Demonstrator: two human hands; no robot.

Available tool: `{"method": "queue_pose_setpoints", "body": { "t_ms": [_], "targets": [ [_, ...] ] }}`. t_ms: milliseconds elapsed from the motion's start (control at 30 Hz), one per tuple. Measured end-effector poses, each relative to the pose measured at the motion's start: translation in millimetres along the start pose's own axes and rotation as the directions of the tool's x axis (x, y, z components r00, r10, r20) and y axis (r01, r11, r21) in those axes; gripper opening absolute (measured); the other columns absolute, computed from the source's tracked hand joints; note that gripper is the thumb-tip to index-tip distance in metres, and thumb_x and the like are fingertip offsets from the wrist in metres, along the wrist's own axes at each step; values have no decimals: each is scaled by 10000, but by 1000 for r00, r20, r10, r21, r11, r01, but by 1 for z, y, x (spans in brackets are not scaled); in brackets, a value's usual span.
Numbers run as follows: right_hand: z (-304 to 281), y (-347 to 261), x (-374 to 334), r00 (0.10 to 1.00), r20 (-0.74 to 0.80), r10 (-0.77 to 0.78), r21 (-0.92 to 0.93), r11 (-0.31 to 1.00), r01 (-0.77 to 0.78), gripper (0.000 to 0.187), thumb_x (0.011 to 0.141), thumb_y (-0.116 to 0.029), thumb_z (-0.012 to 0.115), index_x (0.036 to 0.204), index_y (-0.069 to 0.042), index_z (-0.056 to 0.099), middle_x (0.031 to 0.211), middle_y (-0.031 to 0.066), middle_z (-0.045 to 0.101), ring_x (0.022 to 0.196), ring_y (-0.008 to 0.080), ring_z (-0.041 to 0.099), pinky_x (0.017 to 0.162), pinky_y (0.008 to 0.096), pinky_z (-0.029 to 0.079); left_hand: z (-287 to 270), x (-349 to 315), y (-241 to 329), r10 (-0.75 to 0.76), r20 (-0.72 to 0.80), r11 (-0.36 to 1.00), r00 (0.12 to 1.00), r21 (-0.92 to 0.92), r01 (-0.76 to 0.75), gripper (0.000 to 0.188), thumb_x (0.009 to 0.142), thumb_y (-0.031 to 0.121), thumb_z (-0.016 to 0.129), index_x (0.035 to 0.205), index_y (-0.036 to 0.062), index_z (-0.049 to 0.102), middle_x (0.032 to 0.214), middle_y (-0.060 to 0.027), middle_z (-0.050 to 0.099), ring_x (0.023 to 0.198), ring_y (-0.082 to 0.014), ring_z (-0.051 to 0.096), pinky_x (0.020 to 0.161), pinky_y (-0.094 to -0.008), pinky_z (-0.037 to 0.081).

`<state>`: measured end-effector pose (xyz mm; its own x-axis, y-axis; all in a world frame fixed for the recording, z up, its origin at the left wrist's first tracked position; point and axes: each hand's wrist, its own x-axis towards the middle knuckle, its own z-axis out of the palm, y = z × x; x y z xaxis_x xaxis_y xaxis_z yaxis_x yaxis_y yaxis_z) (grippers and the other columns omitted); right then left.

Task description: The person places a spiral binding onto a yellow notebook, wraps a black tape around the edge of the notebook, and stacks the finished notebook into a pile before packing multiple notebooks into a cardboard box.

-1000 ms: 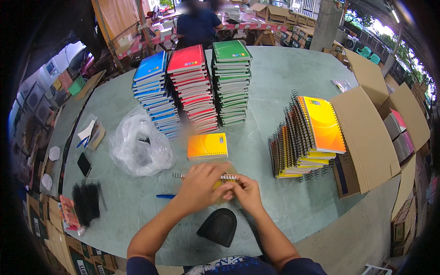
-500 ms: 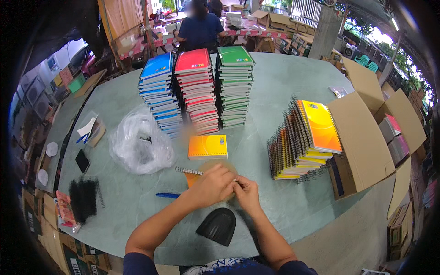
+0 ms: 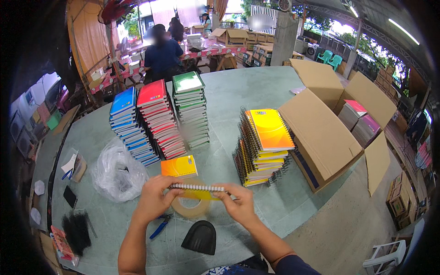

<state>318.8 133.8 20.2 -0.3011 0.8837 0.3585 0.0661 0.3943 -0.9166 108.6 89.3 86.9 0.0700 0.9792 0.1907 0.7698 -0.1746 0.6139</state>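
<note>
Left hand point(image 3: 156, 197): moved from the right end of the binding to its left end, thumb and fingers pinching there.
Right hand point(image 3: 239, 204): at the opposite end, digits likewise clamped on the binding.
Spiral-bound yellow notebook point(image 3: 204, 195): suspended between both hands, spine uppermost; the bunched fingers of the earlier frame have parted.
Coil binding point(image 3: 197, 187): bared between the grips, suggesting that close fingerwork at its right end has paused.
Tan ring point(image 3: 190, 213): just below the grip; more exposed than earlier.
Blue-handled tool point(image 3: 159, 228): below the left grip; its head, formerly hidden by the forearm, now shows.
</note>
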Motion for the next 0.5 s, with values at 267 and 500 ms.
{"method": "queue_pose_setpoints", "body": {
  "t_ms": [267, 500],
  "targets": [
    [-102, -107, 56, 491, -61, -869, -808, 332, 487, 277, 750, -29, 615, 1015, -98, 653, 997, 71, 658, 1024, 229, 592, 914, 388, 386, -11, 85, 79, 544, -441, 838, 714, 334, -432, 314, 728, 94, 653, 1042, 88, 628, 1142, -108, 549, 1107, -297, 463, 947, -383, 353],
    [-131, -51, 68, 915, 244, -322, -724, 567, 393, 428, 757, -233, 681, 1148, -98, 574, 1206, 86, 549, 1178, 268, 467, 1027, 456, 270, 7, 69, -1, 435, -373, 899, 819, 239, -368, 266, 732, 135, 659, 995, 100, 652, 1056, -99, 588, 1033, -288, 508, 916, -368, 379]
  ]
}}
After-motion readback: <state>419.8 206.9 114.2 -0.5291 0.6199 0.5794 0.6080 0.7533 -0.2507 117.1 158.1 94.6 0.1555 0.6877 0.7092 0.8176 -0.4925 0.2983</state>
